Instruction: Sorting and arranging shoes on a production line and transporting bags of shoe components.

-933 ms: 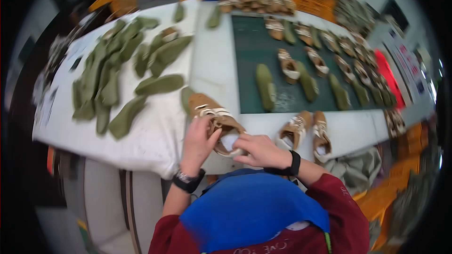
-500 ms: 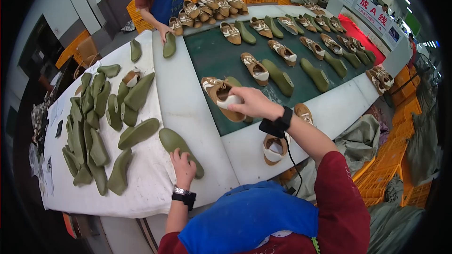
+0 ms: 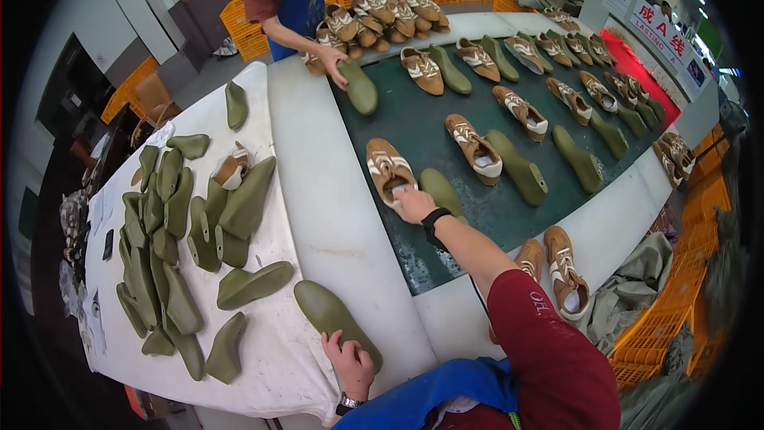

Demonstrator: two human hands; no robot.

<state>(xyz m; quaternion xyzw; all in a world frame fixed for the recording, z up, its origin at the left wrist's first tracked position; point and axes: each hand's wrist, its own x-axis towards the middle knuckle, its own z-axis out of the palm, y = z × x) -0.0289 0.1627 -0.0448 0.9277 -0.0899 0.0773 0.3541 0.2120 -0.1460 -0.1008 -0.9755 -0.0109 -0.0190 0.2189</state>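
Observation:
My right hand [image 3: 415,205] pinches the heel of a brown sneaker with white stripes [image 3: 386,161], which sits on the green belt [image 3: 358,131]. Just right of that sneaker lies a green shoe last [image 3: 440,189], partly hidden by my hand and forearm. Lower down, the curled fingers of my left hand [image 3: 351,364] grip the side of another green shoe last [image 3: 330,312]. This one lies across the cloth's edge and the white border. Two more brown sneakers [image 3: 567,271] stand near my right elbow, one partly covered by my sleeve.
Many green lasts [image 3: 143,263] are heaped on the white cloth [image 3: 270,326] at left. Sneakers and lasts stand in rows along the belt. Across the table, a co-worker's hand [image 3: 333,64] holds a last [image 3: 358,89] beside piled sneakers [image 3: 374,12]. Orange crates [image 3: 664,322] line the right side.
The sneaker in my right hand has gone from tilted to resting on the belt. My left hand stays at its last. The co-worker's last has moved from the white border onto the belt.

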